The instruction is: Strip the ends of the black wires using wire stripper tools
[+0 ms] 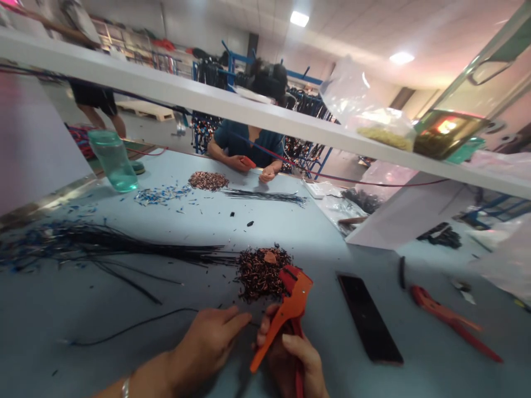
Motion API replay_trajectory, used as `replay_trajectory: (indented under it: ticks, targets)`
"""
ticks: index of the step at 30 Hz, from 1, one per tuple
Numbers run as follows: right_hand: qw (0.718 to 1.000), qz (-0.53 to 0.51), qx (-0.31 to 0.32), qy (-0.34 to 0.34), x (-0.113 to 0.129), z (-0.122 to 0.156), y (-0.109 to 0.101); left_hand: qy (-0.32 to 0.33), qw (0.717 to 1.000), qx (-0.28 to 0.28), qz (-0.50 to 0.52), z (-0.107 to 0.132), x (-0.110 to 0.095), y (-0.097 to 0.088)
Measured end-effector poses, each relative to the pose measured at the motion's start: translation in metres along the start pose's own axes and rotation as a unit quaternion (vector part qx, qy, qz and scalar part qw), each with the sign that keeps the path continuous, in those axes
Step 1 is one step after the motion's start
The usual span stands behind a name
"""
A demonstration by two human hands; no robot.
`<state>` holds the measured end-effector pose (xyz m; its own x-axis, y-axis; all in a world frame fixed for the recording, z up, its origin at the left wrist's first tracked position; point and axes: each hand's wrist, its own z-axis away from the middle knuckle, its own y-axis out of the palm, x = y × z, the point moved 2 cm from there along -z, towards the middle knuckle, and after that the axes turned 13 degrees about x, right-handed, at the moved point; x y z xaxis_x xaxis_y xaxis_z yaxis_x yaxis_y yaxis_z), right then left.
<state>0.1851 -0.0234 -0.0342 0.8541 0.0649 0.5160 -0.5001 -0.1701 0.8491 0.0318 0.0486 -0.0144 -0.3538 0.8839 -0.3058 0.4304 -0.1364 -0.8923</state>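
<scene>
My right hand [302, 354] is closed around the handles of an orange and red wire stripper [292, 298], its head pointing up and away from me. Just left of it, my left hand [211, 334] pinches a thin black wire [133, 325], whose tail curves out to the left across the table. A short bit of wire shows between the left fingertips and the right hand. Beyond the stripper's head lies a pile of short black and copper offcuts [261, 276]. A long bundle of black wires [145, 249] stretches left from that pile, with blue-tipped ends at its far left.
To the right lie a black phone [369, 318] and a second red tool [452, 320]. A white shelf beam [249, 113] crosses overhead. Across the table, a person [249, 143] sits behind a copper pile [208, 180] and more wires [265, 195]. A green bottle [114, 160] stands at left.
</scene>
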Motion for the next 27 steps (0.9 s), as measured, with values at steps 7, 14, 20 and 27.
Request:
replay_trajectory:
  ticks: [7,14,20,27]
  targets:
    - [0.998,0.046,-0.005,0.038,0.0,0.002,-0.003,-0.009,0.998,-0.053,0.011,0.007,0.004,0.003]
    - [0.998,0.054,-0.029,-0.015,0.005,0.002,-0.003,0.002,0.998,-0.059,0.027,-0.001,-0.002,-0.006]
    - [0.994,0.074,-0.059,-0.053,0.01,0.001,-0.01,-0.092,0.99,-0.105,0.034,0.004,0.01,-0.008]
    - [0.995,0.09,-0.024,0.033,0.007,0.005,0.004,-0.189,0.964,-0.142,0.12,0.004,0.027,-0.013]
